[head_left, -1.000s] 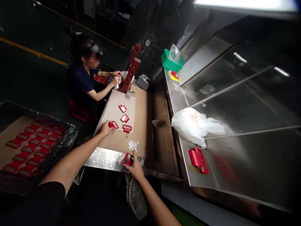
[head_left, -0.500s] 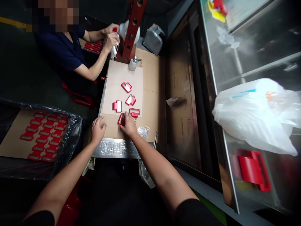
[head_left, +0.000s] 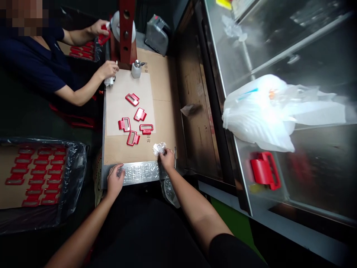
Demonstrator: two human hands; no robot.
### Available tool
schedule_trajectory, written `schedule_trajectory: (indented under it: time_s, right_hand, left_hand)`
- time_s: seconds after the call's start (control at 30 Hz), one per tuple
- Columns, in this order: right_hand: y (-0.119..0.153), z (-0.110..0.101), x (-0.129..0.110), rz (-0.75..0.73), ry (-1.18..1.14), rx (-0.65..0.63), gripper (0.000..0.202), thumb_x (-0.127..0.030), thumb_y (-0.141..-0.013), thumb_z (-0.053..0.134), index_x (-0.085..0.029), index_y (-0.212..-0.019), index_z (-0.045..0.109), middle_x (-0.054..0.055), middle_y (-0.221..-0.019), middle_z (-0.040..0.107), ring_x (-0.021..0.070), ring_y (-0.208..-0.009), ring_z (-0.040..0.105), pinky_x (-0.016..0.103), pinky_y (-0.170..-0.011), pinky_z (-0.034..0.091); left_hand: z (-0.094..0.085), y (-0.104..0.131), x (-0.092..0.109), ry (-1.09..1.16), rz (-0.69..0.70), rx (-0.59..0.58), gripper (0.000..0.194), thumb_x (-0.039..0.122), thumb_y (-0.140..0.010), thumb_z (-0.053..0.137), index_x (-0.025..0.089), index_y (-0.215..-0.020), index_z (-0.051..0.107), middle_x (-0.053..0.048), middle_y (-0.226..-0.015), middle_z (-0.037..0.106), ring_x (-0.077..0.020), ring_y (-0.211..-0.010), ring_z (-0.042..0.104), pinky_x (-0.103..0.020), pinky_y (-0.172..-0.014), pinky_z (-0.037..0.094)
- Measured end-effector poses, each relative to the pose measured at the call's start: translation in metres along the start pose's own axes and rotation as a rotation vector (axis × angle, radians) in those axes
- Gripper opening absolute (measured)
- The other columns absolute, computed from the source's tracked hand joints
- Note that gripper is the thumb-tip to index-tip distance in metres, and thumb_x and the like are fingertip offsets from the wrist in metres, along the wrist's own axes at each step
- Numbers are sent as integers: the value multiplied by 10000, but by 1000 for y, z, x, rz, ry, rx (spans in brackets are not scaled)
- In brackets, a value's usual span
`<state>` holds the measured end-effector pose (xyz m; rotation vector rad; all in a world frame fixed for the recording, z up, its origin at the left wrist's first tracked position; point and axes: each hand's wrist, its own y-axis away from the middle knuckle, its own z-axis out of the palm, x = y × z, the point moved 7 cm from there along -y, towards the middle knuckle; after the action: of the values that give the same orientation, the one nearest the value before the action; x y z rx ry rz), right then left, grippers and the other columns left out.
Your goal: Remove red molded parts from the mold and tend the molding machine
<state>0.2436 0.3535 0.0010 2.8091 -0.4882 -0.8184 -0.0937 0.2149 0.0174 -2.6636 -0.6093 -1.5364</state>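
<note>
Several red plastic frames [head_left: 146, 129] lie loosely on the brown paper and cardboard [head_left: 114, 149] of the table. My right hand [head_left: 167, 159] is at the crumpled clear plastic [head_left: 159, 148] near the front right corner, its thumb and fingers closed on the plastic's edge. At the front left edge my left hand [head_left: 115, 178] rests by the metal strip [head_left: 141, 173], fingers bent and apart, with nothing visible in it. The strip has clear film with rectangular outlines on it.
A person [head_left: 80, 85] across the left side holds a red part and a white cloth. Behind stand a bottle [head_left: 136, 69] and a red metal post [head_left: 126, 33]. A box of red parts [head_left: 36, 171] sits left; a white bag [head_left: 259, 111] lies right.
My right hand has left the nearest red frame and moved right to the clear plastic. My left hand is now lower, at the metal edge. The other person's hands have moved apart. The view has shifted.
</note>
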Motion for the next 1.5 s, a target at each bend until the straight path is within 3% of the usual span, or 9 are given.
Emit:
schedule_trajectory:
  time_s: [0.23, 0.53, 0.63, 0.8, 0.9, 0.97, 1.27, 1.37, 1.5]
  right_hand:
    - [2, 5, 12, 136, -199, -38, 229, -358, -967, 707, -143, -1040, 676, 64, -1107, 680, 213, -1013, 659, 429, -931, 556]
    - [14, 23, 24, 457, -635, -173, 258, -336, -1006, 670, -136, -1170, 659, 66, -1102, 689, 174, -896, 691, 336, -768, 616]
    - [25, 23, 20, 547, -786, -224, 245, -331, -1013, 663, -134, -1158, 657, 55, -1057, 687, 154, -838, 684, 302, -716, 612]
    - [50, 14, 3, 612, -1033, -288, 220, -305, -1013, 664, -134, -1150, 654, 44, -1023, 684, 137, -796, 675, 275, -677, 604]
    - [64, 10, -10, 605, -1148, -319, 181, -267, -1006, 675, -126, -1119, 666, 29, -973, 685, 120, -748, 664, 244, -637, 589]
    - [72, 8, -15, 606, -1204, -319, 155, -239, -1000, 681, -121, -1100, 673, 19, -937, 685, 107, -711, 654, 222, -607, 575]
    - [73, 9, -9, 681, -1352, -230, 128, -224, -999, 680, -120, -1072, 668, 3, -885, 675, 108, -703, 661, 218, -599, 572]
    - [72, 10, -1, 706, -1361, -194, 148, -239, -1003, 674, -123, -1095, 661, 13, -921, 672, 108, -711, 652, 220, -600, 570]
    - [64, 12, 8, 737, -1344, -125, 178, -257, -1008, 668, -128, -1130, 653, 25, -968, 673, 115, -739, 656, 232, -619, 579]
  left_hand:
    - [19, -19, 22, 61, -19, -78, 279, 379, -950, 591, 217, -1151, 696, -101, -1168, 718, -246, -896, 676, -388, -839, 548]
    - [36, -20, 20, 200, -106, -210, 308, 417, -889, 657, 206, -1109, 708, -112, -1111, 728, -264, -932, 688, -406, -869, 553]
    - [60, -27, 22, 306, -175, -285, 317, 409, -864, 698, 193, -1097, 696, -117, -1103, 732, -262, -995, 694, -394, -889, 556]
    - [127, -49, 49, 529, -333, -481, 414, 412, -907, 716, 142, -1212, 643, -88, -1013, 737, -208, -877, 720, -353, -777, 586]
    - [159, -58, 73, 625, -370, -570, 327, 398, -940, 713, 126, -1117, 671, -61, -957, 721, -170, -806, 697, -323, -730, 585]
    - [171, -61, 85, 667, -372, -581, 238, 336, -937, 728, 119, -1016, 675, -33, -891, 696, -149, -769, 670, -307, -724, 580]
    - [188, -64, 92, 719, -483, -644, 151, 189, -926, 726, 112, -1046, 678, -31, -933, 697, -136, -767, 663, -284, -703, 582]
    - [190, -70, 89, 713, -517, -620, 264, 165, -916, 727, 124, -1166, 655, -31, -943, 701, -148, -781, 677, -301, -719, 593]
    - [183, -76, 74, 664, -532, -480, 455, 124, -883, 729, 135, -1311, 575, -36, -960, 688, -157, -785, 677, -296, -709, 582]
